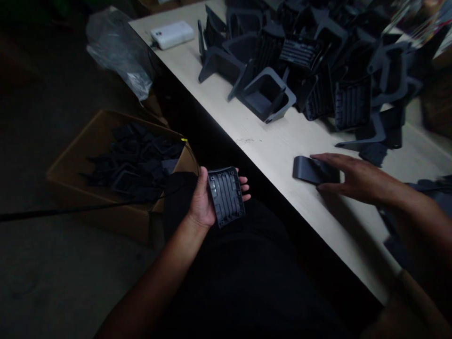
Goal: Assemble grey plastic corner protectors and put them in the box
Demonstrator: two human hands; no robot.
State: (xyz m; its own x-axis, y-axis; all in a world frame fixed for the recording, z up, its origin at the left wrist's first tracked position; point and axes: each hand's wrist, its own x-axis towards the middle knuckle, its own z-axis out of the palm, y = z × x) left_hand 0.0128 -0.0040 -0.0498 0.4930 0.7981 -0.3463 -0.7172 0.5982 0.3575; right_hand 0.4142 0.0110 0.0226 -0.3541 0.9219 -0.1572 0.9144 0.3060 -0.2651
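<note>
At 9 o'clock in the view, an open brown cardboard box (pixel 106 136) sits on the floor, filled with a loose pile of matte black moulded plastic parts (pixel 136 160). A thin black cable (pixel 70 212) runs across the box's near side, with a small yellow tag (pixel 184 139) at its upper corner.

The left hand (pixel 201 205) is just beside the box, fingers curled up behind a black ribbed rectangular plastic part (pixel 226 197), which rests flat across the palm with its ribs facing up.

At 3 o'clock, the right hand (pixel 356 179) is spread wide over a dark grey curved plastic part (pixel 305 169) lying on the table's near side, its fingers reaching over the part's right end.

The long cream-white table (pixel 278 155) runs from 1 to 5 o'clock. A large heap of dark grey funnel-shaped and ribbed plastic parts (pixel 303 61) covers its far end at 1 o'clock. A white rectangular block (pixel 172 35) lies at 12 o'clock, and a crumpled grey plastic bag (pixel 120 52) sits beyond the table's edge at 11 o'clock. The dim floor (pixel 52 273) is dark.
</note>
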